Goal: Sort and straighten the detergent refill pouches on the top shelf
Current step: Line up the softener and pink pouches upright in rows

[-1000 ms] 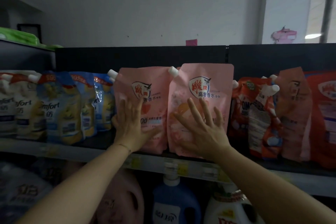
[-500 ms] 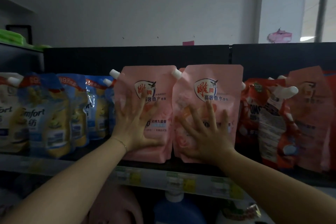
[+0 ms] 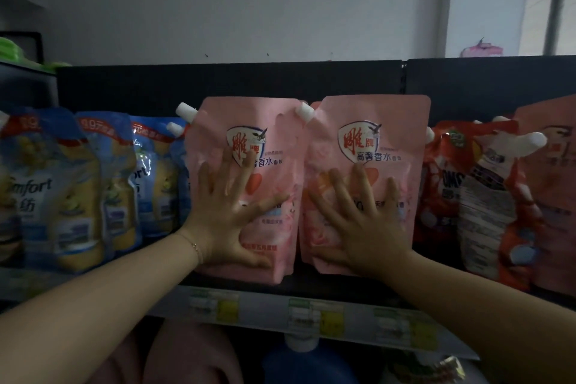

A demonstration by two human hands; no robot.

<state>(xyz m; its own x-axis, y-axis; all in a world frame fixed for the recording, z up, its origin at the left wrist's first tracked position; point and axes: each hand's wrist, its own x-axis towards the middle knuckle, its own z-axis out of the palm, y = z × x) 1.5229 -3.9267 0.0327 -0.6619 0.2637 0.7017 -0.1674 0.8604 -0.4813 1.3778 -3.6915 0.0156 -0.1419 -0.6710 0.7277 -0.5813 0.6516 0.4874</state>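
Pale wall [image 3: 249,3] rises behind a dark back panel [image 3: 218,81], and below it runs the top shelf [image 3: 265,309] with its strip of price labels.

The left pink pouch [image 3: 249,121] serves as the landmark. It stands upright on the shelf, long axis vertical, with its white spout at the upper left corner. Just to its right stands the right pink pouch [image 3: 374,115], also upright, and that pouch's spout overlaps the landmark's upper right corner. Lower down, a thin dark gap shows between the 2.

Left of the landmark is a crowded row of blue-and-yellow pouches [image 3: 71,190], and beyond the right pink pouch are orange pouches [image 3: 486,212], some of them leaning.

Both pink pouches lie straight ahead of the hands, 1 pouch per hand, so neither hand is nearer. The left hand [image 3: 229,218] lies flat on the landmark's front with fingers spread and pointing up, palm pressing. The right hand [image 3: 364,227] does the same on the right pink pouch. Neither hand is clenched or grasping, and both forearms reach up from below the shelf edge.

Judging by this, the step in hand is pushing the pair back and squaring them. Any sideways nudge depends on that overlap at the spout.
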